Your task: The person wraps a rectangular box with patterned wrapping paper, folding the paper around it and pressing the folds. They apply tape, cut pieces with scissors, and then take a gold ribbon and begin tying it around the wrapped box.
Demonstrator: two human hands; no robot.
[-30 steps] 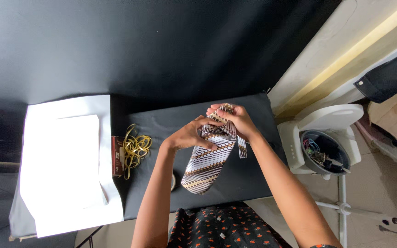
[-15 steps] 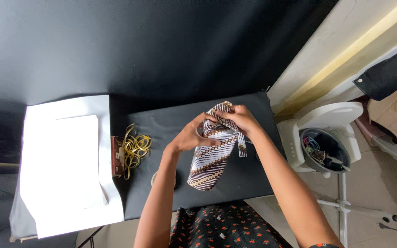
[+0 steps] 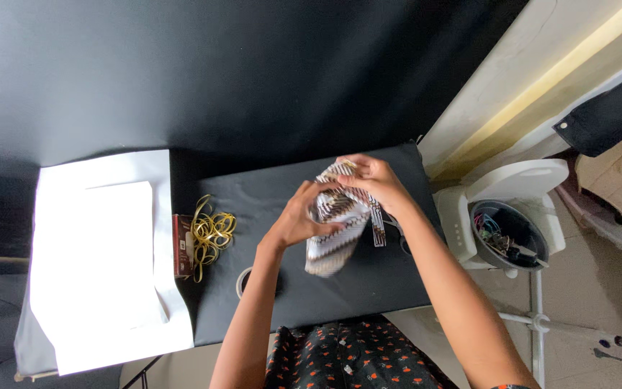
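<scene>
Both hands meet over the middle of the dark worktop (image 3: pixel 368 288), w/ a striped brown-and-white tie (image 3: pixel 334 230) bunched between them. Left hand (image 3: pixel 298 216) closes on the tie's left side, thumb and fingers wrapped round the folded part. Right hand (image 3: pixel 372 180) grips the upper end from above and right, fingers curled over it. The tie is lifted off the worktop; its wide end hangs down below the hands, blurred, and a narrow strip dangles just right of it under the right hand.

Left of the hands, well apart: a loose pile of yellow rubber bands (image 3: pixel 212 232) on the worktop, touching a small red-brown box (image 3: pixel 182 245). Further left, a bright white sheet (image 3: pixel 102 266). Near the left forearm, a small round ring-like thing (image 3: pixel 242 282), partly hidden. Right of the worktop, a white appliance w/ a round dark bowl (image 3: pixel 507 230) holding odds and ends.
</scene>
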